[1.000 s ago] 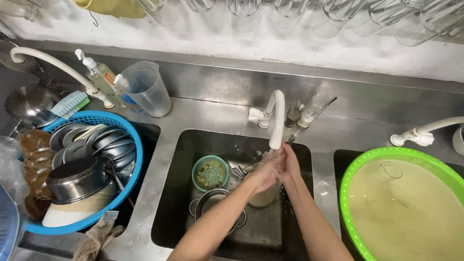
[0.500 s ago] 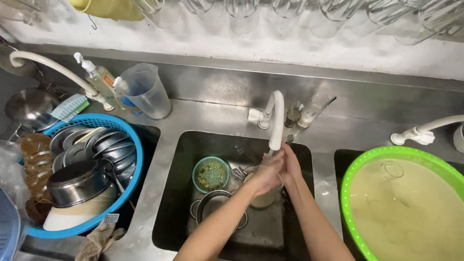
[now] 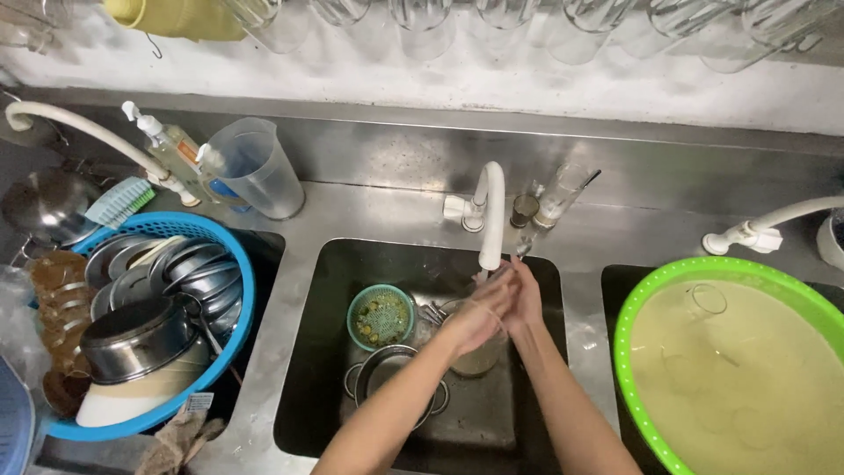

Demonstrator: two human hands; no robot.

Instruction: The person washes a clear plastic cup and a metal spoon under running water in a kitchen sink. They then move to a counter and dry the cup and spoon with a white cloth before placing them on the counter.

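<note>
Both my hands meet under the white tap spout [image 3: 492, 215] over the middle sink [image 3: 334, 352]. My left hand [image 3: 473, 321] is wrapped around a clear glass [image 3: 479, 359] with cloudy water in it, held just above the sink floor. My right hand [image 3: 526, 297] presses against the left hand at the glass's rim, and its fingertips are hidden there. A small green strainer basket [image 3: 380, 317] with food scraps and a steel pot [image 3: 387, 369] sit in the sink to the left of my hands.
A blue basket [image 3: 230, 334] of steel bowls and plates fills the left sink. A green basin [image 3: 651, 299] of murky water with glasses in it stands at the right. A plastic jug [image 3: 255, 167], soap bottle [image 3: 176, 149] and brush [image 3: 119, 202] line the back ledge. Glasses hang overhead.
My hands stay together at the glass under the tap, shifting only slightly. Nothing else has moved.
</note>
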